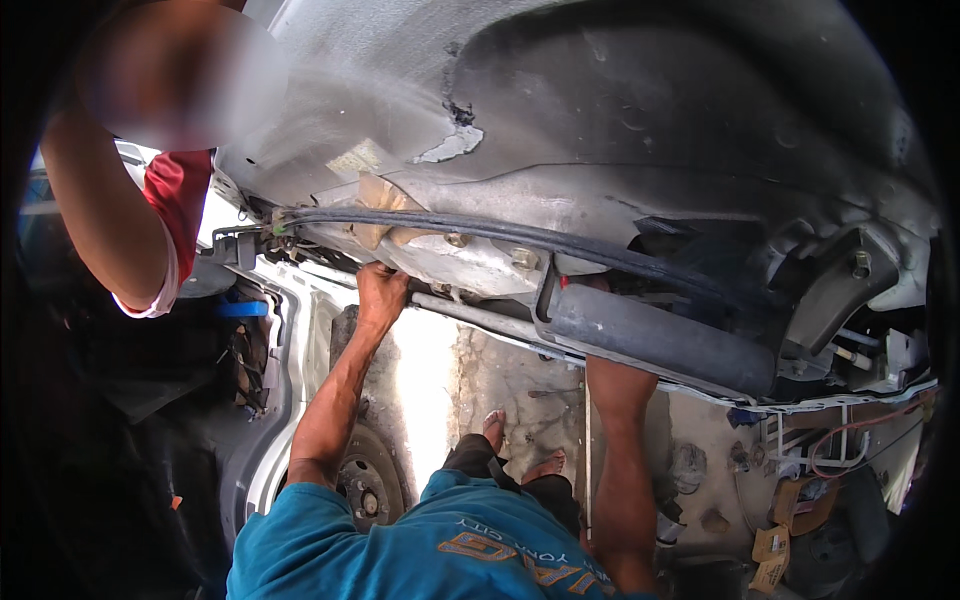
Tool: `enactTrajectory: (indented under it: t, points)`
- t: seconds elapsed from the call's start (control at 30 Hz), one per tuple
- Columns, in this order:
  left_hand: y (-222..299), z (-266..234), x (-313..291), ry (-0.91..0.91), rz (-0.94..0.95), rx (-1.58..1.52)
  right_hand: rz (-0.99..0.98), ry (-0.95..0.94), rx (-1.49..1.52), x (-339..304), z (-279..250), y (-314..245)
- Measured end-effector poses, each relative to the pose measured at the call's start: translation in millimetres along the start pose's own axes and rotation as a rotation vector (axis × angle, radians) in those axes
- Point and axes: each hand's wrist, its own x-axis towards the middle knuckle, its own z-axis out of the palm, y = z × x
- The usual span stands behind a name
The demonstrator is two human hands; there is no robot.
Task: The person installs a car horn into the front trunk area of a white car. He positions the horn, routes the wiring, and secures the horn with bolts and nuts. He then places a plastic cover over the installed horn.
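Under scuffed metal (620, 110), the left grip (384, 292) curls near a smooth pipe (478, 317), its contents unclear, the right grip hidden.

At 9 o'clock from the middle, the left hand (383, 293) is curled at the lower edge of a grey car body (640, 110) filling 12 o'clock. Toward 5, the right forearm (622, 440) runs up behind a black cylinder (660, 337), its hand hidden. A wheel (372, 472) sits at 7, a co-worker's arm (110, 220) near 10.
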Motion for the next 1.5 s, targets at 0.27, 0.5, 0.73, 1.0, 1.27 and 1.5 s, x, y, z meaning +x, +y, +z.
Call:
enactTrajectory:
  t: [0.27,0.5,0.73,1.0,1.27,1.5]
  points:
    - [0,-3,12,0.051,0.289,0.187,-0.009,0.132,0.268,0,14,5]
    - [-1,1,16,0.048,0.242,0.084,0.025,0.269,0.173,-5,25,29]
    - [-15,2,10,-0.334,0.103,0.028,0.06,0.377,-0.013,-7,32,34]
    - [8,-4,5,-0.33,0.218,0.084,0.252,0.323,0.034,-22,31,69]
    - [12,-13,17,-0.717,-0.026,0.195,0.305,0.369,-0.027,-7,21,31]
    - [4,-11,22,-0.691,-0.132,-0.078,0.133,0.407,-0.045,18,13,-1]
